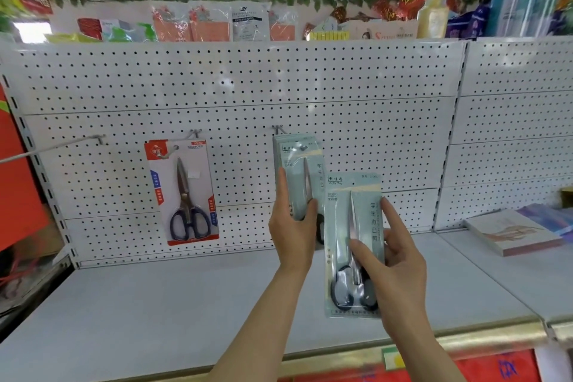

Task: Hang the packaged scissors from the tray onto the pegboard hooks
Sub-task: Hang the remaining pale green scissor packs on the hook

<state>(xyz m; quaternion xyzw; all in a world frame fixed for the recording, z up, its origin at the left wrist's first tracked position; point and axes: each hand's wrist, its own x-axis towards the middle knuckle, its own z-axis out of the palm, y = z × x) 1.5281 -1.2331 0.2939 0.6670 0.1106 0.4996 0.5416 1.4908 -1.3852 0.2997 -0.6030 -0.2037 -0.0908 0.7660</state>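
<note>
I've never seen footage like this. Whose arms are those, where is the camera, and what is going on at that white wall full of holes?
There is no machine here: the arms belong to a person, and the single picture comes from a camera worn on their head, looking forward and down. The white wall is a shop pegboard with metal hooks, above a grey shelf. The left hand grips a stack of pale packs hanging on the middle hook. The right hand holds one more pale scissors pack, not yet hung. To the left, a red and white scissors pack hangs on its own hook, and beyond it a bare hook sticks out. Books lie on the shelf at right.
</note>
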